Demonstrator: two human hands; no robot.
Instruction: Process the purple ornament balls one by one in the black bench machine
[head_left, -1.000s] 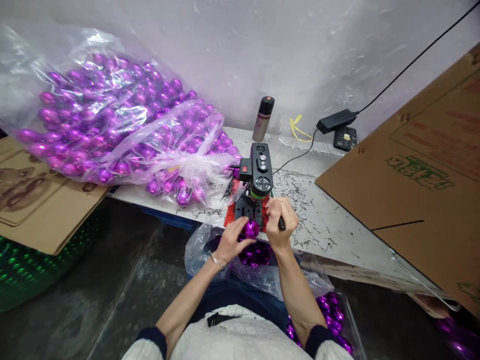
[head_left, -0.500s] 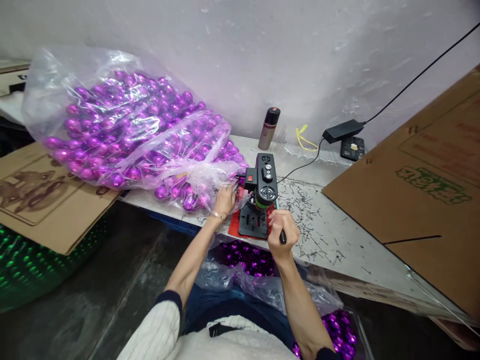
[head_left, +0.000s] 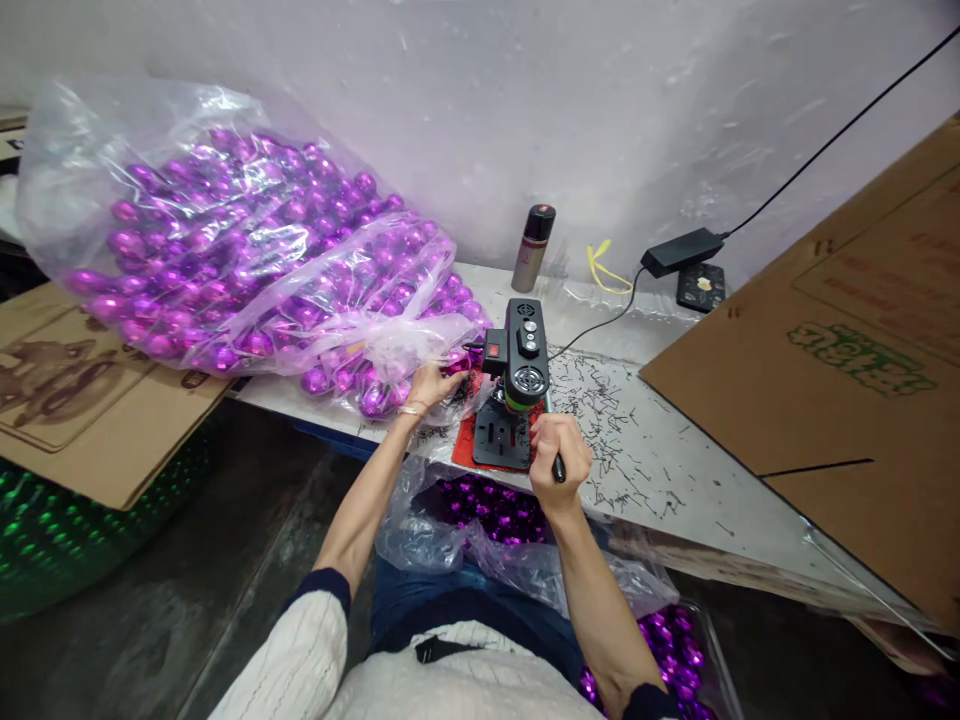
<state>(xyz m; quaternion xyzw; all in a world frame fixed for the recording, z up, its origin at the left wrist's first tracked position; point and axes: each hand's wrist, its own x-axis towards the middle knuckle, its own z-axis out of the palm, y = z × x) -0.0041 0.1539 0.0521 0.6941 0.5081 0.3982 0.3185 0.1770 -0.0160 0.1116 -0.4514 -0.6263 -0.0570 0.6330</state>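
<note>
My right hand (head_left: 561, 455) is wrapped round the black-tipped lever (head_left: 559, 468) of a small black drill-press-like machine (head_left: 528, 350). The machine stands on a slotted black base (head_left: 501, 437) over a red sheet (head_left: 463, 445). To the machine's left, my left hand (head_left: 433, 385) lies at the mouth of a large clear plastic bag (head_left: 390, 340) full of shiny purple balls (head_left: 255, 235). Its thumb is stretched out toward the machine, and plastic partly covers the fingers. A purple ball (head_left: 457, 358) shows close to the fingertips.
Thin black bits (head_left: 611, 425) litter the table (head_left: 675, 470). Behind are a spray can (head_left: 533, 248), a yellow tie (head_left: 600, 270), a power adapter (head_left: 682, 252) and a phone (head_left: 700, 287). Cardboard boxes (head_left: 847, 380) stand right. More purple balls (head_left: 495, 508) lie in a bag below the table edge.
My left hand has drawn back left from the machine toward the bag, its thumb now spread. My right hand stays on the lever. The whole view has shifted slightly.
</note>
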